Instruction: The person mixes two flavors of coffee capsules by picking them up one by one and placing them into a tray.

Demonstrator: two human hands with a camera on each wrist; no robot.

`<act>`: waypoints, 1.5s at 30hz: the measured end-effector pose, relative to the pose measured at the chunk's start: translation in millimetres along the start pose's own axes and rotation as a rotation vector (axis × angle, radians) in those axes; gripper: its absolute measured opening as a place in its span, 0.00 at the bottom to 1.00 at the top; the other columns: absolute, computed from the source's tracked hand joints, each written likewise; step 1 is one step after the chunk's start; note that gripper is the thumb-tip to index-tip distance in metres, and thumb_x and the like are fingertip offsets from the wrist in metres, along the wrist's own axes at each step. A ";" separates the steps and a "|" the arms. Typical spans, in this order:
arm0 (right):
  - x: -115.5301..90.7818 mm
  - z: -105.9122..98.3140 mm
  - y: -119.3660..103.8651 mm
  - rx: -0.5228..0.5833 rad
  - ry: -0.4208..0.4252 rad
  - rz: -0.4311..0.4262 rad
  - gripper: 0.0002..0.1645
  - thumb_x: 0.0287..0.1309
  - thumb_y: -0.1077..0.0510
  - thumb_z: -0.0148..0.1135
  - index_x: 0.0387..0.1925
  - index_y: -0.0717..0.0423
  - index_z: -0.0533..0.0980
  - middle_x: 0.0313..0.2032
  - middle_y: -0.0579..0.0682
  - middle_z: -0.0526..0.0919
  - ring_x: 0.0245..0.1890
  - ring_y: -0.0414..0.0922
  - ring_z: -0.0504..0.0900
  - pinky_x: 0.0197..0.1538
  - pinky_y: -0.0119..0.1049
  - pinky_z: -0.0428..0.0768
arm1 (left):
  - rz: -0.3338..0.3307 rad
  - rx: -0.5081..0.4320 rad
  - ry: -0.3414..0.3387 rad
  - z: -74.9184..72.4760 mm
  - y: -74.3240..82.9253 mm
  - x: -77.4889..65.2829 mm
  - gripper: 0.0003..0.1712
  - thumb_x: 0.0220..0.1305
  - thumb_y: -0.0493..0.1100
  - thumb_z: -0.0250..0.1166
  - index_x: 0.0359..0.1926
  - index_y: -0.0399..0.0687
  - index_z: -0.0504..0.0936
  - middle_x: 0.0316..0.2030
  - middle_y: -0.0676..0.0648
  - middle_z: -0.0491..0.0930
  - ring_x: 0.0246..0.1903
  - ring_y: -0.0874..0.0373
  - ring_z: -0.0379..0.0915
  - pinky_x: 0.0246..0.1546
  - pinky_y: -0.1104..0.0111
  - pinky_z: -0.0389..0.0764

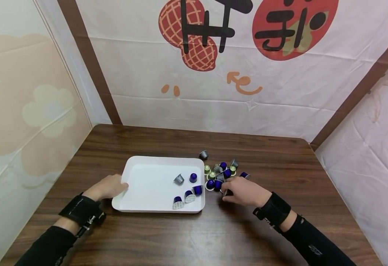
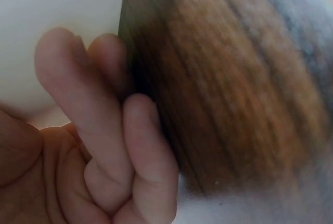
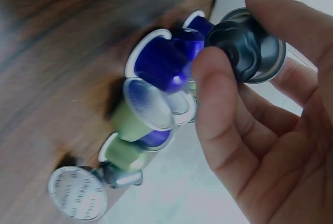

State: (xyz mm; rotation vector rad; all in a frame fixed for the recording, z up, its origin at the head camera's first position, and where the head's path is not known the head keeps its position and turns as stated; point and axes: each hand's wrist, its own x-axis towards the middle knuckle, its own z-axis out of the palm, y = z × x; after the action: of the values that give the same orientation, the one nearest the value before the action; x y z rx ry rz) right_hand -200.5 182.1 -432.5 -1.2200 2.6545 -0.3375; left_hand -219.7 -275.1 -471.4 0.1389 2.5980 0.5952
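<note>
My right hand pinches a dark grey coffee capsule between thumb and fingers, just right of the white tray. Close beside that hand lies a cluster of coffee capsules: blue ones, green ones and grey ones, some on their sides. On the left, my left hand grips the tray's left edge, thumb over the rim; its curled fingers show in the left wrist view. Inside the tray, toward its right side, are a silver capsule and several blue capsules.
A single grey capsule lies by the tray's far right corner. Everything rests on a dark wooden table. Behind the table hangs a printed white cloth, with further cloth panels at both sides.
</note>
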 end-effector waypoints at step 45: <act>63.6 -7.1 -30.1 -0.056 0.052 -0.007 0.16 0.60 0.57 0.61 0.50 0.56 0.77 0.44 0.50 0.78 0.36 0.37 0.75 0.39 0.31 0.76 | 0.018 0.007 -0.006 -1.7 2.1 -1.5 0.24 0.66 0.42 0.50 0.53 0.22 0.71 0.35 0.40 0.79 0.31 0.53 0.73 0.35 0.59 0.73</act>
State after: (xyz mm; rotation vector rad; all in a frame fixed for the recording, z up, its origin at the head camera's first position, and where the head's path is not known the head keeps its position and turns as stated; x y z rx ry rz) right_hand -221.5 115.4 -422.6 -1.2539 2.7219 -0.3024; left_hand -219.2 -274.2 -468.5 0.1667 2.5956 0.5910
